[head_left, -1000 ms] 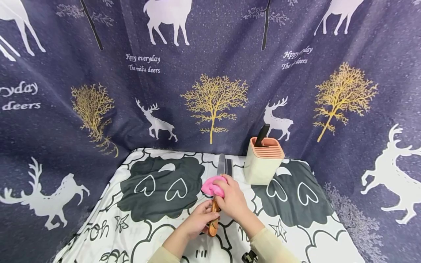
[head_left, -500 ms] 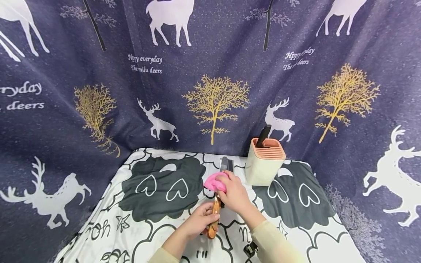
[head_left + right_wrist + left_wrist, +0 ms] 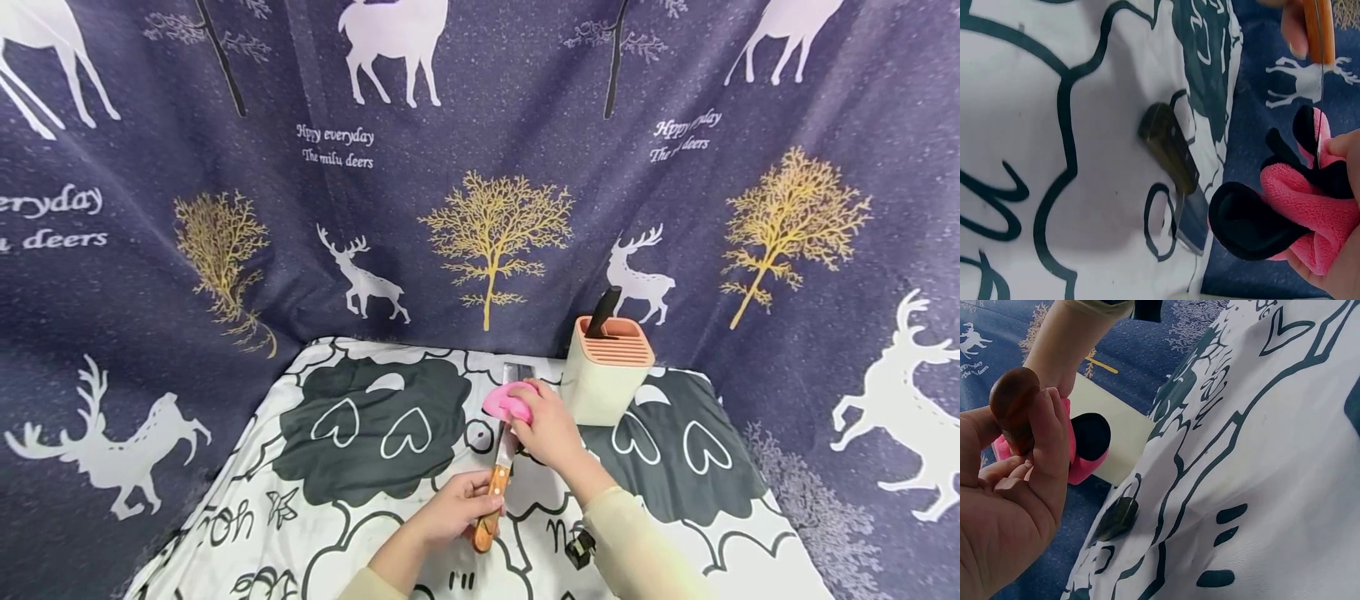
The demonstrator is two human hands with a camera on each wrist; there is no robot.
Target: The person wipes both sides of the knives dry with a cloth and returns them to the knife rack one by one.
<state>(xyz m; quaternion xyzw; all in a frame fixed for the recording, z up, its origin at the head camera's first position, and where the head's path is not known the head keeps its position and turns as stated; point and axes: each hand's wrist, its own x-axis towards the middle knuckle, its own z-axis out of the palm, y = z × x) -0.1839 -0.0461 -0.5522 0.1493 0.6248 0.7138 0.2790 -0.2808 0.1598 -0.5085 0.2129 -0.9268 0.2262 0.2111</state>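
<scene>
My left hand (image 3: 456,507) curled round the knife (image 3: 498,481); my right hand (image 3: 547,423) pinched the rag (image 3: 507,402) about its blade, seemingly mid-wipe; a second knife (image 3: 1175,156) lay outside the block (image 3: 600,385)

At the lower centre of the head view, the left hand (image 3: 453,508) is curled into a grip, the left forearm (image 3: 405,550) slanting up from the bottom edge. Above it, the right hand (image 3: 546,421) also grips, the right forearm (image 3: 587,479) angling leftward from lower right.
</scene>
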